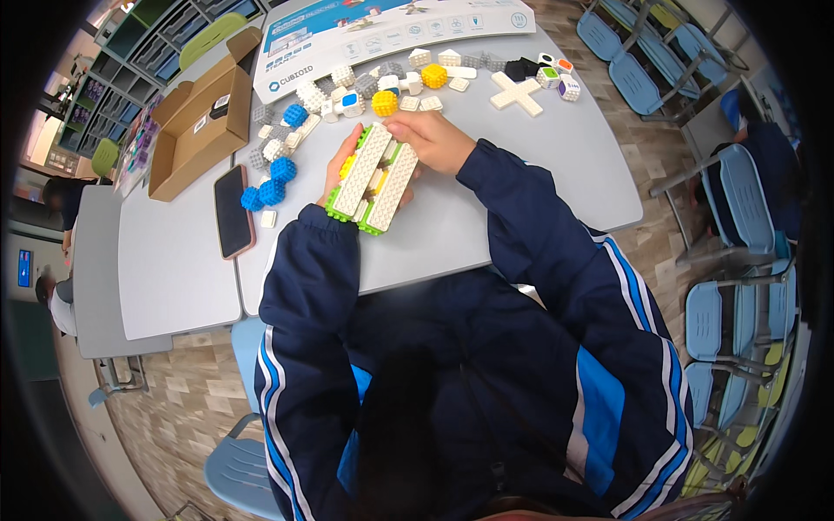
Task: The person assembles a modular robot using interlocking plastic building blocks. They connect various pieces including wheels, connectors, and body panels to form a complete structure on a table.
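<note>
A built-up block piece (363, 175) with two long white studded plates and green blocks along its edges is held over the near part of the table. Yellow shows in the gap between the plates. My left hand (336, 168) is closed round it from the left and beneath, with fingertips showing on its right side. At the far end, my right hand (436, 141) pinches the piece with thumb and fingers. Just beyond lie a yellow block (384, 103) and a blue block (295, 115). Several joined blue blocks (277, 177) lie to the left.
An open cardboard box (201, 130) and a dark-screened phone (233, 213) are on the left. Loose white and grey blocks spread in front of a large printed box (391, 39). A white cross-shaped plate (516, 94) lies at the far right, beside several cubes with coloured faces (568, 87).
</note>
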`<state>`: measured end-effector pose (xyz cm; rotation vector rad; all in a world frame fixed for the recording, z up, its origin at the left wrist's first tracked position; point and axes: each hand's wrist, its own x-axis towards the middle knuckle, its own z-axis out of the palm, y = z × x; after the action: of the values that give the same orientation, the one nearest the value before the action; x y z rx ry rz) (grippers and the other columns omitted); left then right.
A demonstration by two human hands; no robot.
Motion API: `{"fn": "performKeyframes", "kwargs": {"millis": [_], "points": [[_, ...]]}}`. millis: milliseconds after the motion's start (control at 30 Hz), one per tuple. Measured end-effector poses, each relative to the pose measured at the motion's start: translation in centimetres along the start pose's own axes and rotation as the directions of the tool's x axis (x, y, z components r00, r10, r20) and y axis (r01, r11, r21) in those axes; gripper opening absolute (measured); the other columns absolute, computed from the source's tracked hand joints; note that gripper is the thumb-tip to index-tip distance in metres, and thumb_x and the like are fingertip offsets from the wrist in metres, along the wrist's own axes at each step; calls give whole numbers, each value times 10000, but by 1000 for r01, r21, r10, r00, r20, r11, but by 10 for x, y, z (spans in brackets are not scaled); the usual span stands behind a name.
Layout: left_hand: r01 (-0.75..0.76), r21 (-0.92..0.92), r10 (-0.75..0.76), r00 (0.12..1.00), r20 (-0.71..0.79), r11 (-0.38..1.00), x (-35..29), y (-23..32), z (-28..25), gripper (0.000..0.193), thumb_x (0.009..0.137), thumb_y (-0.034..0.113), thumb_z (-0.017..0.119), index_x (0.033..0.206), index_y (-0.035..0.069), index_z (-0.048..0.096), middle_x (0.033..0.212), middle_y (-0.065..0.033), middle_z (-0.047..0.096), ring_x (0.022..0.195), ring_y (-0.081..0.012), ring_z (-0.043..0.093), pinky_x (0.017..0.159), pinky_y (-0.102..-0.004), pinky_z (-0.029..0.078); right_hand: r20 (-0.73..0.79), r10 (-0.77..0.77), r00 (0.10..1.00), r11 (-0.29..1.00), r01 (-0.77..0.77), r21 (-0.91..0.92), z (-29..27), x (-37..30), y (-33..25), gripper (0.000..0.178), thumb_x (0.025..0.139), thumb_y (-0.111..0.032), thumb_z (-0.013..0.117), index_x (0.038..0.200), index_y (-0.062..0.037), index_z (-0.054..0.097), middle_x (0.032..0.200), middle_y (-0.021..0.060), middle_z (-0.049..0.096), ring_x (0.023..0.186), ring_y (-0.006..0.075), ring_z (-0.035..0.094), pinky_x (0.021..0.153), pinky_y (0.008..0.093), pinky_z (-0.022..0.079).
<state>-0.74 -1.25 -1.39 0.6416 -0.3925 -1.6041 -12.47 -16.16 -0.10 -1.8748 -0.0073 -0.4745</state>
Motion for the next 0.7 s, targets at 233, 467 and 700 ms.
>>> {"fn": "performKeyframes", "kwargs": {"millis": [233,467,700], "points": [[2,0,-2,1000,-10,1000,4,1,-8,783,947,720,241,1342,104,521,1025,-288,587,570,-387,615,376,-383,493,-53,-19,998,1000,20,7,3,3,11,299,1043,-224,451,921,8,596,683,83,611,530,132,612,469,286,505],[16,-1,-16,1000,-5,1000,4,1,-11,804,943,727,242,1347,86,513,1029,-288,594,590,-396,629,385,-383,499,-37,28,999,998,-26,56,4,5,19,313,1047,-234,453,901,4,596,669,74,611,520,129,610,468,299,507],[22,10,-21,1000,-20,1000,5,2,-16,826,930,743,257,1338,76,524,1040,-301,599,602,-410,635,406,-406,511,-86,-84,993,996,84,-3,5,7,26,326,1047,-236,459,880,8,596,644,75,602,514,134,611,463,298,499]]}}
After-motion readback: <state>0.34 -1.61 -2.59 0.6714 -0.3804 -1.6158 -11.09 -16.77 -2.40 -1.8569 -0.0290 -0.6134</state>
